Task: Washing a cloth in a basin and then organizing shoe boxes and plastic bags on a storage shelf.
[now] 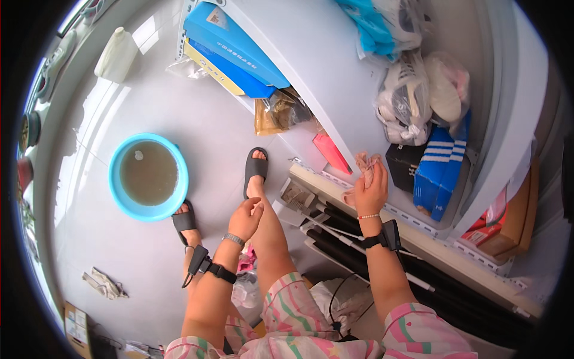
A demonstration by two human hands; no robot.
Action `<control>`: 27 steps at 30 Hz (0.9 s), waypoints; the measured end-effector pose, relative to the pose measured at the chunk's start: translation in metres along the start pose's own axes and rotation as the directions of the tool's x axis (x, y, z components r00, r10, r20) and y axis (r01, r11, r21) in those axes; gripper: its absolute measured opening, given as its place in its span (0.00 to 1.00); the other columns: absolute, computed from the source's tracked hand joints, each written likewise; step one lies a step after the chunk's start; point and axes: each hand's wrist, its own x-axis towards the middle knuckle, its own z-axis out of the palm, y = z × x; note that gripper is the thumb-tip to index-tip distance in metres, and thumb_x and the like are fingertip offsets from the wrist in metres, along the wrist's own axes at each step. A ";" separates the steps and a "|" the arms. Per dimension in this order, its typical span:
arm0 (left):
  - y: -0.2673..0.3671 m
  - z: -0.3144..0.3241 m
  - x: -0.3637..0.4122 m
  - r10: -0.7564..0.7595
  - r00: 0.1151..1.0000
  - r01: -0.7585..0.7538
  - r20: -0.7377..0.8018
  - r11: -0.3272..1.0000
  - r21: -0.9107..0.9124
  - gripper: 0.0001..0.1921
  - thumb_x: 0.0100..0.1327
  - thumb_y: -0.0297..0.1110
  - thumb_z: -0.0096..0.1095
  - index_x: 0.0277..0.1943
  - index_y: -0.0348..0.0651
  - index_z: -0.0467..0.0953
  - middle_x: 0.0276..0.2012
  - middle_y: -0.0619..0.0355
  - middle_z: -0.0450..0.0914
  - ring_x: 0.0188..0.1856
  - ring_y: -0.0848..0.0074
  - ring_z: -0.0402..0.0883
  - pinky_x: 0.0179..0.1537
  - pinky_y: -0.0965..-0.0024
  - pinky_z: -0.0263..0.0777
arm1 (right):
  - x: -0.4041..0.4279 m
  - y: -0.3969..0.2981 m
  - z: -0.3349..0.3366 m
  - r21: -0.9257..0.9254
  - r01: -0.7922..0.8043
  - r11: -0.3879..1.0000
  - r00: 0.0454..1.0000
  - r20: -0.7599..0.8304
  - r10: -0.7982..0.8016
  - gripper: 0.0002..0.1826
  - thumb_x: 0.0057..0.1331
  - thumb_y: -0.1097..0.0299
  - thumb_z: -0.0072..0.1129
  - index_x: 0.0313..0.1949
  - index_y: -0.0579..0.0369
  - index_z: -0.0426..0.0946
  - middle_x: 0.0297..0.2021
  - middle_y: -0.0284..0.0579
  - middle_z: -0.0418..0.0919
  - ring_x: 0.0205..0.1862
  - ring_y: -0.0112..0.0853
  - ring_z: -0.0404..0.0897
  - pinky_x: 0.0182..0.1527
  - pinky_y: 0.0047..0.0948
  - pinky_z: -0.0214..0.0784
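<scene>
My right hand (371, 190) grips a crumpled pinkish cloth (367, 165) at the front edge of a grey metal shelf (332, 89). Part of the cloth hangs down beside the hand. My left hand (245, 218) is raised over my lower leg, its fingers loosely curled; no object shows in it. A light blue plastic basin (115, 179) of murky brownish water stands on the floor to the left, with a small whitish thing in the water. Beyond my right hand, a black shoebox (401, 166) and a blue shoebox with white stripes (437, 172) stand on the shelf.
Bagged shoes (403, 101) lie on the shelf. Blue boxes (235, 49) and a red box (332, 152) sit on the level below. A white plastic jug (117, 56) and a crumpled grey cloth (105, 283) are on the tiled floor. A folded rack with white poles (350, 235) lies beside the shelving.
</scene>
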 end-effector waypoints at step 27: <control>-0.067 0.080 -0.071 -0.009 0.950 0.275 0.311 0.489 -0.828 0.32 0.72 0.49 0.51 0.71 0.39 0.59 0.65 0.47 0.70 0.61 0.61 0.75 0.62 0.56 0.71 | -0.221 -0.044 0.068 0.676 -0.669 -0.309 0.743 0.592 -0.313 0.20 0.71 0.65 0.60 0.57 0.63 0.75 0.59 0.45 0.74 0.57 0.31 0.76 0.57 0.31 0.71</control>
